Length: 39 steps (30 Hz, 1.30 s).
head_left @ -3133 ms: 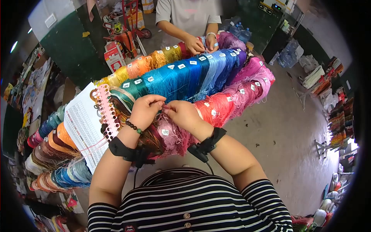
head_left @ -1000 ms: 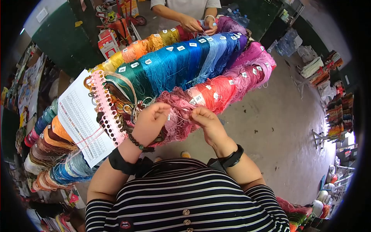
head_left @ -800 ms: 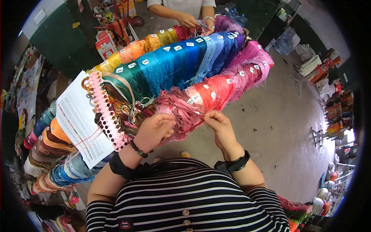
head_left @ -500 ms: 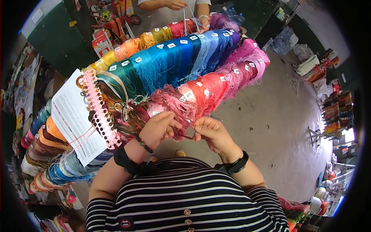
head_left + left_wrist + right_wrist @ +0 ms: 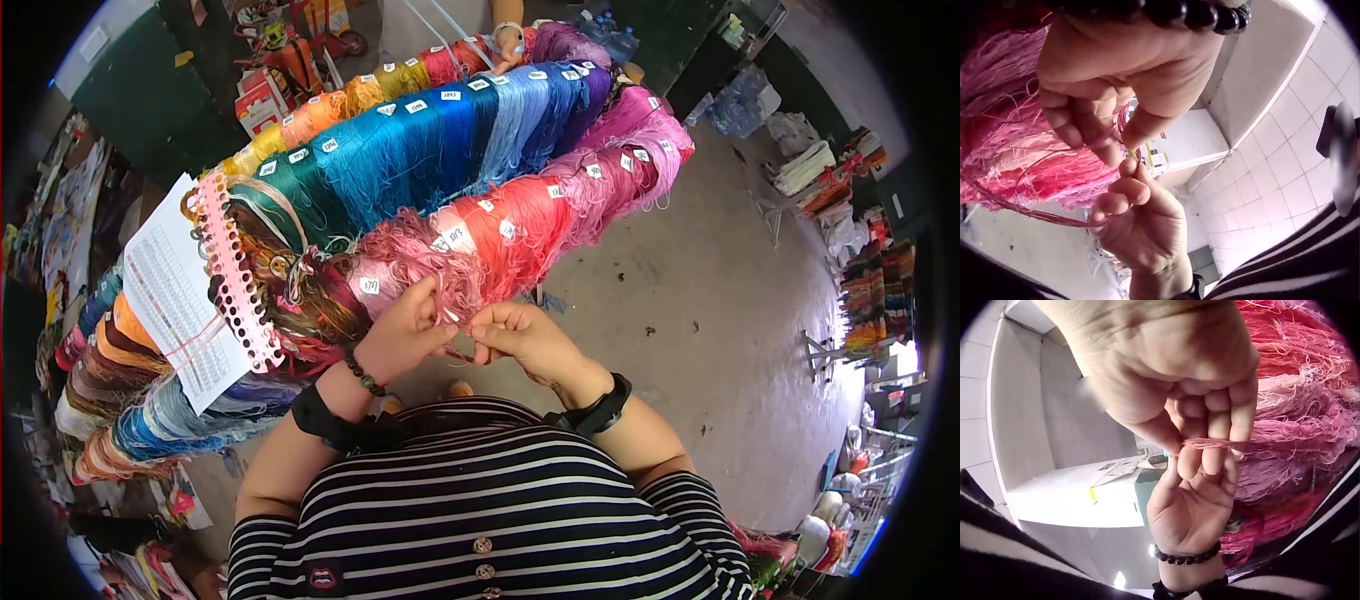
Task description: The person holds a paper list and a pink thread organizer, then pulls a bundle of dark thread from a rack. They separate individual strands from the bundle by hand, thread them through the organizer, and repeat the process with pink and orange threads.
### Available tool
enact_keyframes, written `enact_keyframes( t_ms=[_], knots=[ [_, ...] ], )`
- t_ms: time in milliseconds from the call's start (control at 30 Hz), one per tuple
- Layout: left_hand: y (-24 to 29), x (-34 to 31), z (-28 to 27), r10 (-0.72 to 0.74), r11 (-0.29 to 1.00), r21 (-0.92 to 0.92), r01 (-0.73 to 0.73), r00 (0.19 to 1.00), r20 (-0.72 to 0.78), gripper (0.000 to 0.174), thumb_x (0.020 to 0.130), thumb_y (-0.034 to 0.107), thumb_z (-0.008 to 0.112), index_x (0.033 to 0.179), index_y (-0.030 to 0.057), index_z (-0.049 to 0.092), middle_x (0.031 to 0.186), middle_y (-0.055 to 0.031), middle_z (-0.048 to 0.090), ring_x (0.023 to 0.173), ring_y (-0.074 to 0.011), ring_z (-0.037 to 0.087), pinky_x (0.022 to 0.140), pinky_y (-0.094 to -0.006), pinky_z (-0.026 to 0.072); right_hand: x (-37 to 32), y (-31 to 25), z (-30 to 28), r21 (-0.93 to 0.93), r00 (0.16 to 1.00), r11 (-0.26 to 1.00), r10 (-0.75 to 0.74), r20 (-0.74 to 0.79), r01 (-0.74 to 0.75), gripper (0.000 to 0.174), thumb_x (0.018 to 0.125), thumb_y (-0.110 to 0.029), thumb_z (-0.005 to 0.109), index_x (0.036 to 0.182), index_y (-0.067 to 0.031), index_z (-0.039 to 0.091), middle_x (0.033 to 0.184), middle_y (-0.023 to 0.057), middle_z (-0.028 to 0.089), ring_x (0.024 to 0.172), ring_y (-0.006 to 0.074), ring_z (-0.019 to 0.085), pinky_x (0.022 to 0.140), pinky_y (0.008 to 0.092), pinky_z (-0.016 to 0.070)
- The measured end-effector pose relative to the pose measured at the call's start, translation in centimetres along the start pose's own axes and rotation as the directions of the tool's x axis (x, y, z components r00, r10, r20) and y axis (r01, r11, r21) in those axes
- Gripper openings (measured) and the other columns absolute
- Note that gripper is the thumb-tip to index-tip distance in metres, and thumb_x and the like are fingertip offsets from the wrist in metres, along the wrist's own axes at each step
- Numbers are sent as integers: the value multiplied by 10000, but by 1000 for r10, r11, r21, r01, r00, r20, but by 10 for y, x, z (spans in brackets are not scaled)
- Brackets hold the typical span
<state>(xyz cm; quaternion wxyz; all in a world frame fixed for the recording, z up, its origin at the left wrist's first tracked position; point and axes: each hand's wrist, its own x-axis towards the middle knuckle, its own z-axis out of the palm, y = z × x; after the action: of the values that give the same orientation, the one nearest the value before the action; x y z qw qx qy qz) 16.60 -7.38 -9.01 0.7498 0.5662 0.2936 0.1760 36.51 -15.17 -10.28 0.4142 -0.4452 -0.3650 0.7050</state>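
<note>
Lowered beneath the pink skein (image 5: 420,262), left hand (image 5: 400,335) and right hand (image 5: 522,337) pinch one strand (image 5: 1210,444) between fingers (image 5: 1244,406).

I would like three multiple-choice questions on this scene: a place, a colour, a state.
1. Where is the pink punched card?
A. left of the left hand
B. at the person's right
C. on the floor

2. What colour is the pinched strand?
A. blue
B. pink
C. yellow

3. The right hand is:
A. open flat
B. out of view
C. pinching the strand

Answers: 1 A, the head view shows it there; 2 B, both wrist views show pink thread; 3 C, thumb and fingers close on it.
</note>
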Motion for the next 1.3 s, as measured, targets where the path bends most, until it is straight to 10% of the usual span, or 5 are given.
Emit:
enact_keyframes(
  t_ms=[133, 933, 1067, 1167, 1300],
  knots=[
    [-20, -5, -16, -89, 975, 198, 98, 994, -57, 462, 922, 95, 562, 1362, 40, 431, 846, 8, 634, 668, -43, 525, 601, -187, 437, 0, 3, -9, -9, 998, 999, -46, 35, 47, 99, 936, -116, 543, 928, -35, 598, 702, 0, 567, 655, 79, 534, 642, 217, 448],
    [-23, -14, -22, -108, 993, 31, 116, 973, -204, 148, 948, 162, 542, 961, 38, 622, 886, -22, 638, 723, -54, 547, 637, -196, 439, 3, 5, -35, 177, 999, 984, 12, 43, -20, 130, 960, -175, 509, 912, -77, 579, 643, -28, 491, 595, 84, 490, 632, 227, 454],
    [-17, -8, -15, 342, 928, 310, -208, 806, -483, 266, 811, 58, 689, 1058, 17, 600, 1031, -70, 635, 777, -130, 606, 709, -252, 506, 7, -11, -33, 245, 995, 969, 5, 101, -30, 126, 961, -180, 512, 923, -75, 573, 651, -24, 490, 590, 93, 487, 629, 231, 459],
    [24, -11, 10, 572, 526, 833, -171, 796, -198, 287, 748, 53, 726, 1017, 43, 626, 1026, -75, 599, 832, -157, 599, 710, -268, 488, 15, -21, -28, 197, 988, 980, -8, 155, -23, 133, 960, -190, 518, 935, -71, 572, 653, -13, 509, 594, 100, 518, 620, 226, 459],
    [19, 9, 18, 722, 326, 885, -333, 691, -6, 318, 717, 64, 735, 1021, 58, 639, 1005, -124, 577, 867, -255, 596, 731, -334, 493, 17, -35, -15, 111, 985, 994, 2, 172, -22, 137, 960, -191, 519, 945, -69, 578, 669, -2, 546, 605, 102, 559, 588, 214, 451]
  ],
)
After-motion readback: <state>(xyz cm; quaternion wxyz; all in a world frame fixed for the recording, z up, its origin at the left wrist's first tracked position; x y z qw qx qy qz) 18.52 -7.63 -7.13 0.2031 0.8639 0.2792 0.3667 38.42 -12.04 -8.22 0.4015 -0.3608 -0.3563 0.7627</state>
